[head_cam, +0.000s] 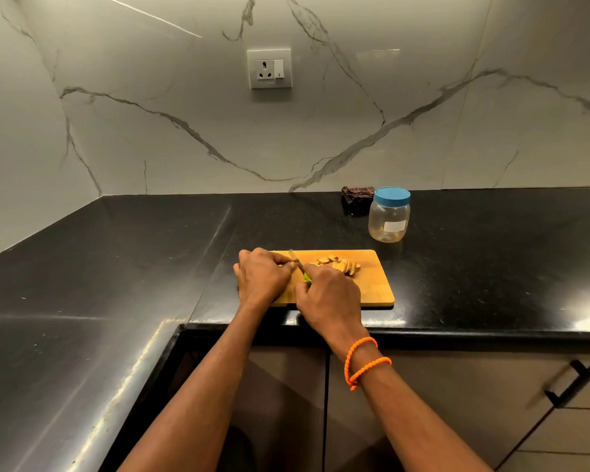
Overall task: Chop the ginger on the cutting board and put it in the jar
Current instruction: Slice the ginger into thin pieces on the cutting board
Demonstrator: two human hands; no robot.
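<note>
Head view: left hand (pixel 261 277) pinches the uncut ginger just left of the blade; right hand (pixel 329 294) grips knife (pixel 298 264); slices (pixel 339 264) lie right.

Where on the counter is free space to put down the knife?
Bare countertop lies right of the cutting board, and a wide stretch left of the left hand. Crowded: the board's middle, with ginger slices, knife and right hand.
</note>
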